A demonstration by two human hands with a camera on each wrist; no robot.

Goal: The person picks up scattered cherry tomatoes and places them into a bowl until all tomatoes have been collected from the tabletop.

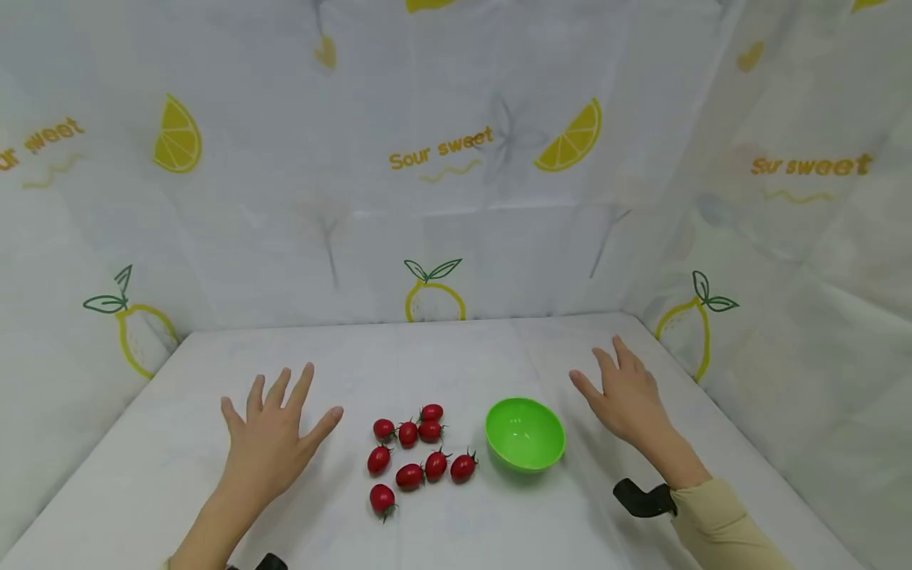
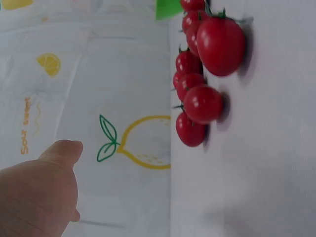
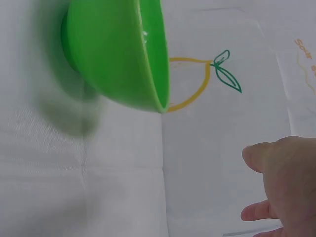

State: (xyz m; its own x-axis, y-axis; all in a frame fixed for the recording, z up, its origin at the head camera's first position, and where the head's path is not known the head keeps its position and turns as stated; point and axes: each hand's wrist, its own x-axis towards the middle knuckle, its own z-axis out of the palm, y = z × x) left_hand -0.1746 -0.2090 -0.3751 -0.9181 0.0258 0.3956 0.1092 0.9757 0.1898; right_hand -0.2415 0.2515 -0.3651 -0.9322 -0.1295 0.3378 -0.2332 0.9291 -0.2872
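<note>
Neither hand grips anything: on my feed the left hand (image 1: pixel 274 439) is spread wide between the left edge of the table (image 1: pixel 499 522) and nine cherry tomatoes (image 1: pixel 409 476), while the right hand (image 1: pixel 627 396) reaches out, fingers apart, between the green bowl (image 1: pixel 526 443) and the right edge. The tomatoes lie loose around mid-table, with the bowl near them on the right-edge side. I judge this a ready stage before any contact; taking a tomato would call for lowering my fingers into a light pinch.
</note>
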